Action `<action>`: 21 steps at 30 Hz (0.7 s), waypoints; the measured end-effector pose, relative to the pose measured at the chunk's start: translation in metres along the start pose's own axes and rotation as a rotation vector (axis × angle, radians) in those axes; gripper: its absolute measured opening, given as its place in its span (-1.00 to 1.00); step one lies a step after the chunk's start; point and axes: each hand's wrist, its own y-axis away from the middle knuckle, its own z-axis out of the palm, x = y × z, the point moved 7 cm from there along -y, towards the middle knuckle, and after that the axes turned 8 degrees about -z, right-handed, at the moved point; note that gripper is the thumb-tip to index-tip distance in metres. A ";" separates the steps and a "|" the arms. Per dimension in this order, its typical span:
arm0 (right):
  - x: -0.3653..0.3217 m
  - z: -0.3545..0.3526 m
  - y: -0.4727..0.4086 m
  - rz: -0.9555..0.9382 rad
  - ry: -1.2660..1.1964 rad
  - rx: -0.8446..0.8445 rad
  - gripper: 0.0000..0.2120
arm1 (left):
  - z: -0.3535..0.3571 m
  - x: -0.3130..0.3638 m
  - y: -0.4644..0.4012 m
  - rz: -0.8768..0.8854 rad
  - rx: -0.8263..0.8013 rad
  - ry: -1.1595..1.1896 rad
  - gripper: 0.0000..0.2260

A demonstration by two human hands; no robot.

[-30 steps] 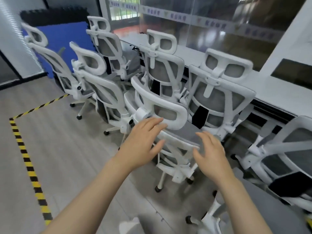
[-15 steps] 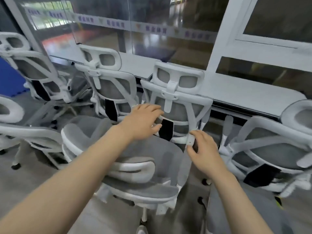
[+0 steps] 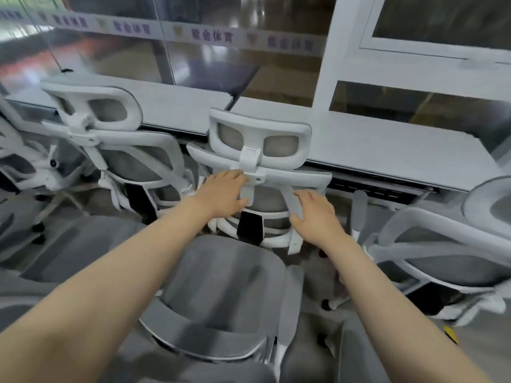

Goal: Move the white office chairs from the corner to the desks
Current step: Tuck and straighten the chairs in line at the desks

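Observation:
A white office chair [image 3: 260, 139] with grey mesh back and headrest stands straight ahead, its back toward me, facing the white desk [image 3: 387, 150]. My left hand [image 3: 224, 193] lies flat on the left of its backrest frame, fingers spread, near the headrest post. My right hand [image 3: 318, 217] rests open against the right upright of the same backrest. Neither hand is closed around the frame. Between me and that chair, under my arms, sits another chair's grey seat [image 3: 221, 286].
A second white chair [image 3: 105, 125] stands to the left at the desk, another [image 3: 448, 244] close on the right, more at the far left. Glass partitions with a printed strip rise behind the desk. Chairs crowd the floor on all sides.
The view has swung right and closer to the desk. Both hands have left the nearer chair's headrest and moved forward onto the backrest of the chair at the desk.

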 end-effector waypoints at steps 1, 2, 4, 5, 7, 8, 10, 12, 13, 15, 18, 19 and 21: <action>0.006 0.001 -0.018 -0.003 0.012 -0.008 -0.45 | 0.004 -0.003 -0.014 -0.044 0.017 0.036 -0.41; 0.012 0.003 -0.034 0.000 0.026 -0.021 -0.43 | 0.007 -0.007 -0.026 -0.091 0.039 0.074 -0.38; 0.028 0.008 -0.066 0.013 0.061 -0.048 -0.38 | 0.013 -0.017 -0.050 -0.184 0.092 0.127 -0.32; 0.035 0.010 -0.082 0.019 0.079 -0.063 -0.37 | 0.016 -0.022 -0.060 -0.224 0.117 0.126 -0.31; 0.049 0.017 -0.109 0.037 0.113 -0.102 -0.36 | 0.023 -0.030 -0.080 -0.279 0.137 0.089 -0.29; 0.055 0.021 -0.120 0.048 0.123 -0.121 -0.36 | 0.027 -0.034 -0.089 -0.293 0.128 0.070 -0.28; 0.065 0.029 -0.135 0.063 0.122 -0.133 -0.34 | 0.034 -0.039 -0.106 -0.303 0.092 0.046 -0.24; 0.071 0.035 -0.144 0.074 0.074 -0.098 -0.33 | 0.041 -0.042 -0.120 -0.295 0.074 0.030 -0.22; 0.074 0.037 -0.146 0.085 0.041 -0.067 -0.34 | 0.043 -0.042 -0.125 -0.290 0.084 0.033 -0.22; 0.074 0.040 -0.147 0.117 -0.004 -0.001 -0.33 | 0.047 -0.043 -0.130 -0.288 0.132 0.050 -0.21; 0.068 0.048 -0.141 0.167 0.034 0.086 -0.29 | 0.050 -0.043 -0.127 -0.286 0.169 0.033 -0.17; 0.065 0.050 -0.139 0.185 0.054 0.107 -0.28 | 0.051 -0.044 -0.125 -0.288 0.161 0.025 -0.16; 0.061 0.053 -0.134 0.217 0.076 0.143 -0.26 | 0.050 -0.047 -0.122 -0.285 0.130 -0.021 -0.15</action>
